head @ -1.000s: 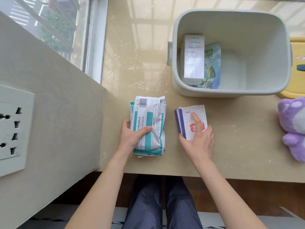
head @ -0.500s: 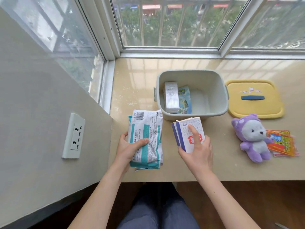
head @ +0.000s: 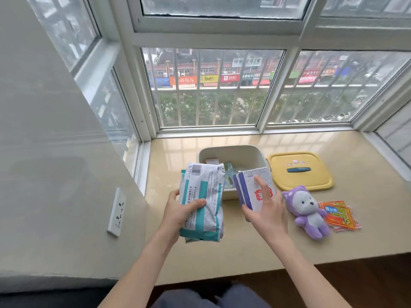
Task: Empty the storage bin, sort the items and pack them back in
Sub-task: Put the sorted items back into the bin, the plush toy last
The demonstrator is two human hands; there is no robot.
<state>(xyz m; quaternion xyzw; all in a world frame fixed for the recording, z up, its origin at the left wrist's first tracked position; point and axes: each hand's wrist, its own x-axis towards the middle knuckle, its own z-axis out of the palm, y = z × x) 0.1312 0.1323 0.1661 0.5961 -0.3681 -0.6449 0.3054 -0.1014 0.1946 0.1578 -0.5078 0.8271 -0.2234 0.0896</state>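
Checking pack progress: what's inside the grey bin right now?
A white box and a blue-green packet show at the left of the bin. Its near floor is hidden behind the teal pack in the left hand and the carton in the right hand.

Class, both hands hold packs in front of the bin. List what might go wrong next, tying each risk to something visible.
1. The right hand holds the blue-and-white packet with fingers spread; it may slip.
2. The bin already holds a white box at its left; the teal pack in the left hand might land on it, jumbling the sorting.
3. The purple plush toy lies close beside the right hand; a swing could knock it.
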